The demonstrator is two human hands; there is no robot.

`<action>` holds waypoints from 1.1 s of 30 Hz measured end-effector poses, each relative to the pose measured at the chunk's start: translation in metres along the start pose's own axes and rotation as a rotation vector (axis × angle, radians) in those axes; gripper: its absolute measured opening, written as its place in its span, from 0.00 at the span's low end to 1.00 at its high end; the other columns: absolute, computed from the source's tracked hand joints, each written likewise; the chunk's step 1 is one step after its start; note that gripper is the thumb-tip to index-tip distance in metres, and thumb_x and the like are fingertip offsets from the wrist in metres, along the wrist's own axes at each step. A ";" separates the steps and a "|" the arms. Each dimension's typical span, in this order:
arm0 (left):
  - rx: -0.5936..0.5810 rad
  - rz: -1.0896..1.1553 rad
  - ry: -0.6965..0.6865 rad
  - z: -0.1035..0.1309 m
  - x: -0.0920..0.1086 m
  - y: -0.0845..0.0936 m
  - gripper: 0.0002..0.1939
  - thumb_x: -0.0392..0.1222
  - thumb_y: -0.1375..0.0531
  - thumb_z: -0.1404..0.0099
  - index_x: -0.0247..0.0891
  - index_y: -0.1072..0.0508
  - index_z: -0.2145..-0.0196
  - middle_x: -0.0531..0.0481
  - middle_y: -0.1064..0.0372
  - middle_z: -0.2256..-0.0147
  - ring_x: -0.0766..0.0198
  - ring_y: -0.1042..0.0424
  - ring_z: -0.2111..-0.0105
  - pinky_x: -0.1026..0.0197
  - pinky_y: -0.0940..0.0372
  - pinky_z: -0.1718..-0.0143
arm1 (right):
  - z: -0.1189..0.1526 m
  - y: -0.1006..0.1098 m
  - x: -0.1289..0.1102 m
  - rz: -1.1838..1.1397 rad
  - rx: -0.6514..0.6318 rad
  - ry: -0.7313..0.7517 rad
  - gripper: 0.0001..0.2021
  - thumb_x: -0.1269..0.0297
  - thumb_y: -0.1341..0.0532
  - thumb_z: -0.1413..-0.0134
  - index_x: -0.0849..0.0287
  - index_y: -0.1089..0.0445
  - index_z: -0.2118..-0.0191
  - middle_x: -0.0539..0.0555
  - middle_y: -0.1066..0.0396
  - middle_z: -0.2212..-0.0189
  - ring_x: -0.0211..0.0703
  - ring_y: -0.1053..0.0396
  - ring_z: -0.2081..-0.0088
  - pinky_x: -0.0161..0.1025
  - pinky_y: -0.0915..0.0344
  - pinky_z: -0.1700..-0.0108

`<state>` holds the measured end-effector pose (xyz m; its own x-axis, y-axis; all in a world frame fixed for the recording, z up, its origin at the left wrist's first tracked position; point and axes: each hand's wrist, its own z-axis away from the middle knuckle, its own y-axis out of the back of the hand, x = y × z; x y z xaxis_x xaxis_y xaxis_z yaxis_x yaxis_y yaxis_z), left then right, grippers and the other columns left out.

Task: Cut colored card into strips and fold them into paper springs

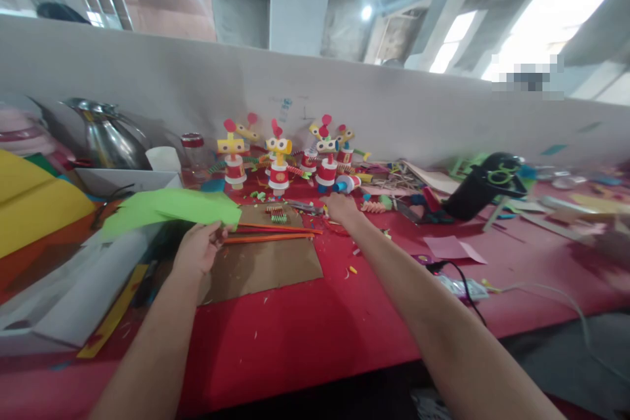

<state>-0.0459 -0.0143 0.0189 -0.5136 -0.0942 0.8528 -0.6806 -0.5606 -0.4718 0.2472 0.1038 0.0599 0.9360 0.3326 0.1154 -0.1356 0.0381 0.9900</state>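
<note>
My left hand [199, 246] is closed on the lower right part of a bright green paper sheet [172, 207], beside the cardboard [275, 266]. Orange paper strips [270, 237] lie across the cardboard, their left ends close to my left fingers. Small folded striped pieces [277, 215] rest at the cardboard's top. My right hand [340, 209] reaches forward to the scissors [308, 207], its fingers bent down near their handle; what it holds, if anything, is hidden. Just past it lies a red and white cup figure with a blue end [347, 184].
Several paper-cup figures [279, 170] stand along the white partition [197, 79]. A white box [73, 302] and steel jug [111, 138] are on the left. To the right are a black container [475, 190], pink paper [455, 249] and a cable [467, 289].
</note>
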 end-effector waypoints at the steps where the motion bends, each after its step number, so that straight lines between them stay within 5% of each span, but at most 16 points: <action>1: 0.007 0.008 -0.002 0.000 0.000 -0.001 0.07 0.24 0.39 0.50 0.30 0.31 0.77 0.50 0.30 0.80 0.68 0.27 0.77 0.72 0.33 0.77 | 0.005 0.004 -0.007 -0.024 0.050 -0.014 0.20 0.72 0.49 0.38 0.59 0.35 0.42 0.69 0.33 0.47 0.57 0.34 0.46 0.48 0.38 0.50; 7: 0.057 0.038 -0.039 0.003 0.002 -0.007 0.06 0.25 0.36 0.49 0.29 0.29 0.77 0.50 0.29 0.79 0.72 0.28 0.78 0.75 0.34 0.78 | 0.023 0.008 -0.095 -0.405 0.156 0.210 0.16 0.53 0.47 0.36 0.51 0.29 0.50 0.53 0.24 0.57 0.41 0.26 0.57 0.32 0.34 0.59; 10: 0.059 0.035 -0.051 0.004 0.002 -0.007 0.06 0.25 0.34 0.52 0.29 0.28 0.75 0.51 0.28 0.77 0.72 0.28 0.78 0.74 0.33 0.78 | 0.016 0.002 -0.148 -1.008 -0.038 0.145 0.23 0.48 0.47 0.38 0.60 0.31 0.49 0.54 0.23 0.67 0.39 0.26 0.73 0.33 0.34 0.72; 14: 0.092 -0.021 -0.082 0.003 -0.003 -0.002 0.09 0.31 0.31 0.55 0.31 0.29 0.76 0.53 0.30 0.79 0.70 0.30 0.80 0.72 0.38 0.83 | -0.011 0.000 -0.186 -1.184 0.079 0.034 0.12 0.58 0.43 0.40 0.58 0.26 0.60 0.50 0.24 0.69 0.36 0.27 0.72 0.31 0.34 0.70; 17: 0.252 -0.111 -0.299 0.000 -0.007 0.003 0.12 0.41 0.31 0.54 0.33 0.28 0.74 0.57 0.33 0.81 0.71 0.35 0.84 0.69 0.42 0.85 | -0.033 0.003 -0.184 -1.139 0.134 -0.018 0.08 0.65 0.41 0.44 0.59 0.25 0.67 0.52 0.24 0.69 0.42 0.26 0.64 0.33 0.34 0.64; 20: 0.329 -0.139 -0.452 0.000 -0.007 0.004 0.15 0.49 0.33 0.51 0.34 0.29 0.74 0.58 0.34 0.82 0.70 0.36 0.85 0.66 0.42 0.83 | -0.040 0.007 -0.175 -1.088 0.192 -0.065 0.07 0.65 0.39 0.46 0.61 0.26 0.64 0.60 0.25 0.61 0.49 0.28 0.56 0.40 0.35 0.56; 23: 0.241 -0.134 -0.435 0.011 -0.006 -0.003 0.16 0.50 0.33 0.52 0.35 0.31 0.79 0.59 0.38 0.85 0.70 0.38 0.84 0.66 0.43 0.82 | -0.022 0.007 -0.171 -1.129 0.270 -0.005 0.15 0.57 0.41 0.42 0.60 0.30 0.54 0.61 0.28 0.53 0.49 0.32 0.51 0.43 0.36 0.52; 27: -0.064 -0.179 -0.449 0.038 -0.011 -0.015 0.14 0.47 0.30 0.54 0.34 0.26 0.78 0.53 0.29 0.79 0.67 0.32 0.77 0.63 0.34 0.71 | 0.021 -0.003 -0.158 -1.561 0.167 0.304 0.18 0.51 0.40 0.45 0.57 0.31 0.55 0.53 0.26 0.64 0.41 0.28 0.64 0.38 0.32 0.61; 29: -0.159 -0.132 -0.413 0.048 -0.012 -0.019 0.13 0.45 0.29 0.54 0.33 0.22 0.73 0.49 0.25 0.72 0.64 0.28 0.71 0.61 0.32 0.66 | 0.043 -0.012 -0.138 -1.604 0.320 0.308 0.15 0.53 0.36 0.50 0.58 0.30 0.60 0.51 0.27 0.67 0.40 0.30 0.67 0.37 0.34 0.63; 33: -0.057 0.048 -0.368 0.045 -0.001 -0.018 0.16 0.41 0.29 0.54 0.38 0.21 0.65 0.48 0.23 0.63 0.63 0.26 0.64 0.63 0.31 0.64 | 0.086 -0.033 -0.080 -1.351 0.421 0.192 0.09 0.58 0.35 0.51 0.58 0.27 0.68 0.49 0.29 0.76 0.39 0.34 0.75 0.36 0.38 0.71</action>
<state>-0.0097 -0.0415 0.0369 -0.3306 -0.4147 0.8478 -0.6938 -0.5022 -0.5162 0.2044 -0.0049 0.0247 0.2047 0.3888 -0.8983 0.9462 0.1565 0.2833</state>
